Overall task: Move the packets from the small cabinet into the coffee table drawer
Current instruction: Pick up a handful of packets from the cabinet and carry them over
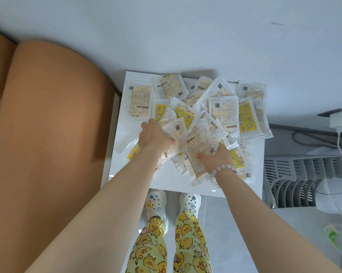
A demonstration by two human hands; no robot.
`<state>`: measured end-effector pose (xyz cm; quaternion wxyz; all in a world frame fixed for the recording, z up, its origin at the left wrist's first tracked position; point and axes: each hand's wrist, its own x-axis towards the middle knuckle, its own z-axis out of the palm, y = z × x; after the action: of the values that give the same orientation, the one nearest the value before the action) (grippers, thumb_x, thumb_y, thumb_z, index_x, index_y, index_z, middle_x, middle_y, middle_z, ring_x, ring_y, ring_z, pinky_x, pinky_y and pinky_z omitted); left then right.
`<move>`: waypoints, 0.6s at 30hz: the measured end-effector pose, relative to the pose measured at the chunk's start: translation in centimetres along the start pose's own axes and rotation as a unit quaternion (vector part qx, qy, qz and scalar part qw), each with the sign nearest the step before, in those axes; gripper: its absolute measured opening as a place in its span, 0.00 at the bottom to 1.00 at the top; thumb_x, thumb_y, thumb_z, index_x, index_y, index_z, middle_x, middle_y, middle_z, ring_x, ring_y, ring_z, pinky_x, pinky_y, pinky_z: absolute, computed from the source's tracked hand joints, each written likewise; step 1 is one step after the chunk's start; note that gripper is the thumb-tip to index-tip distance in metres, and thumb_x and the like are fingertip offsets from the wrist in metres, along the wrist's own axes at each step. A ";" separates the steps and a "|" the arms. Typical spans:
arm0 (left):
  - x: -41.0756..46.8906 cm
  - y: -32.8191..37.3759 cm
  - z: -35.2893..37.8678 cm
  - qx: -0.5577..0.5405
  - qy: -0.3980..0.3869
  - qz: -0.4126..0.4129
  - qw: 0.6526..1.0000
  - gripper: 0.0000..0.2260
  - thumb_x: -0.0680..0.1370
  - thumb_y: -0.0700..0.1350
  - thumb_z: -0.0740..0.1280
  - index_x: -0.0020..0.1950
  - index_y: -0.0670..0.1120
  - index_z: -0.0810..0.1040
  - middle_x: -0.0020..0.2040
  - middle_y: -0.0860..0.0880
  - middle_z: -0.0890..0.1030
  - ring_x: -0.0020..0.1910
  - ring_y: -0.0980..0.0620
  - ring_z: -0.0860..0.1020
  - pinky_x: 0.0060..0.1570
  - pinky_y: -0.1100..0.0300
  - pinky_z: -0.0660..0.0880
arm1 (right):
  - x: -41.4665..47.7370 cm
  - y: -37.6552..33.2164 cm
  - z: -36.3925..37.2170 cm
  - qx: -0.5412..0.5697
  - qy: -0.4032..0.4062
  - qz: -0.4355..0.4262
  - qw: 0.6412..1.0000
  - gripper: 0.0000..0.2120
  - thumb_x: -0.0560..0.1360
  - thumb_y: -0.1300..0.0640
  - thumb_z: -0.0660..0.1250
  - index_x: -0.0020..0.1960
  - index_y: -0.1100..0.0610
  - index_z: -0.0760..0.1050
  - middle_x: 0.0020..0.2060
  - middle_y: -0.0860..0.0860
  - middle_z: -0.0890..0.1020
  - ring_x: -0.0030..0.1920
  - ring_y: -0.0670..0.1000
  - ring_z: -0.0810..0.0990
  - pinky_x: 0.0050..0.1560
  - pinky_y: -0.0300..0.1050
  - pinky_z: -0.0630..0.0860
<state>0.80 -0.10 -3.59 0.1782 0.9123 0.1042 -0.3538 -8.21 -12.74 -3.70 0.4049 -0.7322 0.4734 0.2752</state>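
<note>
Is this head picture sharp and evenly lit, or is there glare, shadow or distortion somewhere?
In the head view, light is soft and even; small glare spots sit on the glossy white cabinet top near its front edge, a faint shadow lies behind the pile of yellow-and-white plastic packets, wide-angle bending stretches both forearms, and the packet print is too soft to read fully.

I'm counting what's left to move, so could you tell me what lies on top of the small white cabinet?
A loose, overlapping pile of packets covers the cabinet top. Both hands press on it, left hand and right hand. Packets buried underneath cannot be counted.
</note>
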 end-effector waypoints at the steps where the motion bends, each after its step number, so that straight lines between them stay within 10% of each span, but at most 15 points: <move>1: -0.1 0.0 0.0 -0.003 -0.001 0.000 1.000 0.32 0.69 0.52 0.76 0.66 0.42 0.65 0.63 0.43 0.69 0.61 0.43 0.73 0.51 0.55 0.72 | -0.1 0.0 -0.4 0.006 0.002 0.003 1.000 0.23 0.73 0.53 0.70 0.64 0.60 0.69 0.58 0.54 0.78 0.58 0.56 0.77 0.56 0.47 0.73; 18: -5.9 6.5 -6.2 -0.101 0.003 0.048 0.994 0.26 0.71 0.51 0.75 0.61 0.41 0.68 0.40 0.51 0.73 0.40 0.51 0.72 0.28 0.63 0.65 | -5.2 -3.4 -9.2 0.137 0.042 0.011 0.990 0.17 0.75 0.56 0.67 0.62 0.61 0.72 0.53 0.55 0.79 0.49 0.55 0.78 0.53 0.46 0.75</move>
<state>2.30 -3.92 6.36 0.2856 0.8946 0.0963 -0.3298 -7.03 -17.38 6.32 0.4783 -0.6751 0.5315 0.1816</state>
